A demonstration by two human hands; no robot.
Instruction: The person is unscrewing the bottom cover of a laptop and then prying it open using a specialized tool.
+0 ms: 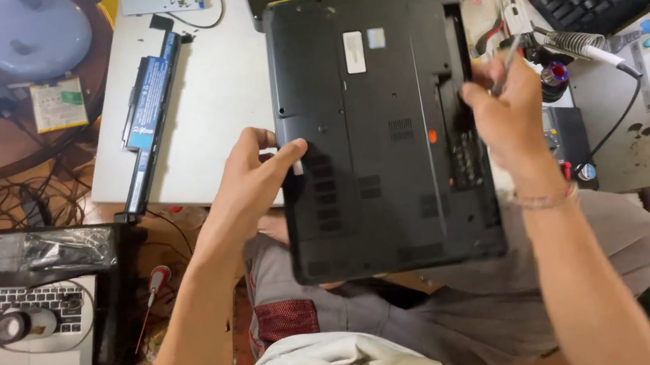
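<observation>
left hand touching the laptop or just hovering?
Touching. The head view shows the left hand lying on the left edge of the upturned black laptop, thumb pressed flat on its underside with no gap.

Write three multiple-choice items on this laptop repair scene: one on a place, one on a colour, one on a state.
1. Where does the long black laptop battery lie?
A. on the white board left of the upturned black laptop
B. on the black keyboard
C. in the person's lap

2. What colour is the round lid at top left?
A. red
B. pale blue
C. green

3. What is the right hand doing?
A. lying flat and empty
B. holding a thin metal tool
C. gripping a cable

Key: 1 A, it rests on the board; 2 B, the lid is pale blue; 3 B, fingers pinch the tool.
</observation>
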